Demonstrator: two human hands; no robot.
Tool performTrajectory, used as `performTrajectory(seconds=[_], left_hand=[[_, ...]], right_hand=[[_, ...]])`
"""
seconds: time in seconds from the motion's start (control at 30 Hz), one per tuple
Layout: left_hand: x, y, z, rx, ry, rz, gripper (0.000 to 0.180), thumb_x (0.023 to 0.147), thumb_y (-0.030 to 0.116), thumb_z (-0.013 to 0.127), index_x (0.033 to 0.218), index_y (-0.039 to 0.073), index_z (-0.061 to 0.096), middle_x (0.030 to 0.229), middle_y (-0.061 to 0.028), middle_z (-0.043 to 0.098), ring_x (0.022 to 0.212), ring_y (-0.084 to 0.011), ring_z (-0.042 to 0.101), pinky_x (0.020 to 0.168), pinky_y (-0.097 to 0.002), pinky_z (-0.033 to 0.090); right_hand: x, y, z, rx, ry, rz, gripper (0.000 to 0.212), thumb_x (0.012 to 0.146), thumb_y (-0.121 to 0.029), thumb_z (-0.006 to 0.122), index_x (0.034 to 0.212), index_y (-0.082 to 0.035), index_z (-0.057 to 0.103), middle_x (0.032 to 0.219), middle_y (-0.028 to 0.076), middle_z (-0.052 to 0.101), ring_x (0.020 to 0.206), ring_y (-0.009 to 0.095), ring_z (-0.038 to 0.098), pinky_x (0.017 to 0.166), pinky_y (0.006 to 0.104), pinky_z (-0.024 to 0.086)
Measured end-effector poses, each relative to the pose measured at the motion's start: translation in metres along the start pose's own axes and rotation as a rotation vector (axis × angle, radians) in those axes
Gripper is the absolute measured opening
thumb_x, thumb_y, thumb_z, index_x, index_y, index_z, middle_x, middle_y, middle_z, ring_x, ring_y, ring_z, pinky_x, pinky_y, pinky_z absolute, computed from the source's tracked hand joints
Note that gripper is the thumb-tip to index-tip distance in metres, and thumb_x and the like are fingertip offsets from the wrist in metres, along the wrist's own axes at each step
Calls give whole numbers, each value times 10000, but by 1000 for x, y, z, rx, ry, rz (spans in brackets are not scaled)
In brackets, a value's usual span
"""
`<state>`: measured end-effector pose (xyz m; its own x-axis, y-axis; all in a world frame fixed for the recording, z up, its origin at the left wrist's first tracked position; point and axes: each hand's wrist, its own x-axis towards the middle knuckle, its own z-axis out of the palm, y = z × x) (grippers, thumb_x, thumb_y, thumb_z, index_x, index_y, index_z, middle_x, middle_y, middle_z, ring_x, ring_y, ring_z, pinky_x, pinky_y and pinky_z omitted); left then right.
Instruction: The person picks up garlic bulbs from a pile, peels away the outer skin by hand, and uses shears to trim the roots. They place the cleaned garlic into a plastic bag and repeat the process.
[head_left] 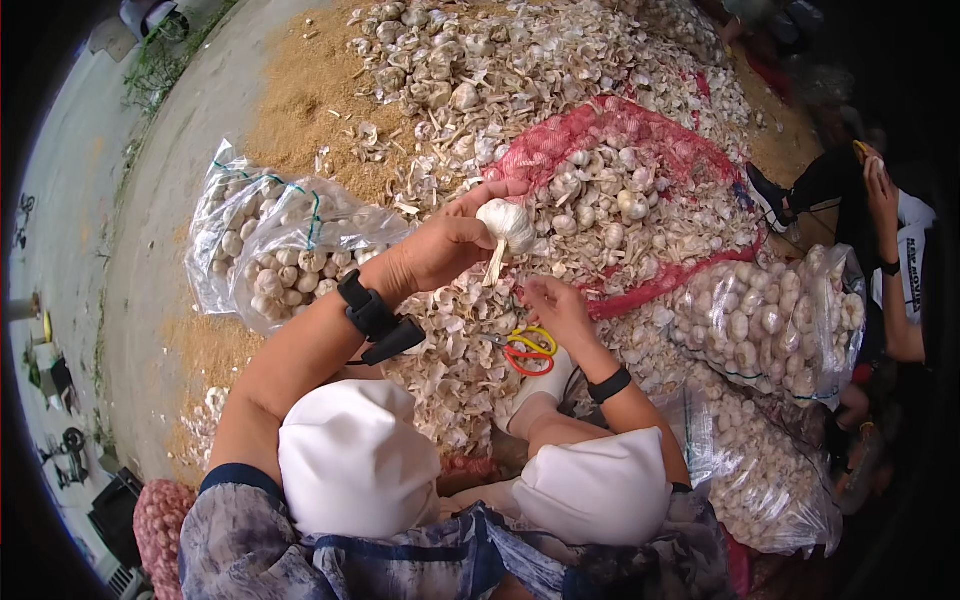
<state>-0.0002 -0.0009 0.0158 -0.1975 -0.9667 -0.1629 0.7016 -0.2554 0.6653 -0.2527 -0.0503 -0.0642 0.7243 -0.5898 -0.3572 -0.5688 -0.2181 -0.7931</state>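
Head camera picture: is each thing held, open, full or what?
Left hand, holding the garlic bulb
Garlic bulb, whole, stem attached
Right hand, fingers bent, grip unclear
Scissors, below right hand, open or shut unclear
Red net, spread, bulbs heaped between its edges
Left clear bag, filled with bulbs
Right clear bags, filled with bulbs
Peels, scattered loose

You're working outdoors, in what looks like a garlic-handling yard or roadside spot, judging by the pale pavement (145, 270) edged with weeds (155, 70), the broad spread of dry husks (435, 345), the loose garlic bulbs (610, 190) amid red mesh (535, 145), and the filled clear plastic bags (770, 325) around you.
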Motion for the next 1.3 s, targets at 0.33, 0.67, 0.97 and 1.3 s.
performTrajectory(seconds=[0.33,0.67,0.97,1.3], left_hand=[[-5,-8,15,26,60,-102,939,610,3,459,1516,105,232,1243,-140,525,1110,-293,555,961,-367,455],[-9,-3,17,307,69,-41,973,613,-57,411,1538,116,165,1324,-169,457,1108,-219,544,926,-282,446],[-8,-6,4,210,54,-112,878,655,-56,444,1498,105,260,1155,-132,589,958,-216,621,784,-277,512],[-5,-9,-11,-188,59,-199,427,905,165,605,1310,111,479,1137,-100,623,940,-192,660,668,-256,570]], right_hand=[[14,-112,-29,966,211,-155,135,939,-154,678,951,-20,681,740,-24,613,620,23,524,542,168,398],[10,-118,-46,673,349,-184,208,980,-186,613,1055,6,642,878,0,664,683,37,586,550,187,468],[11,-39,-13,22,274,-190,192,852,-35,652,1042,-15,628,884,145,674,732,268,675,673,364,547],[-52,108,73,-604,-17,-137,365,808,-89,653,1143,-63,510,1031,215,608,997,369,622,844,469,509]])
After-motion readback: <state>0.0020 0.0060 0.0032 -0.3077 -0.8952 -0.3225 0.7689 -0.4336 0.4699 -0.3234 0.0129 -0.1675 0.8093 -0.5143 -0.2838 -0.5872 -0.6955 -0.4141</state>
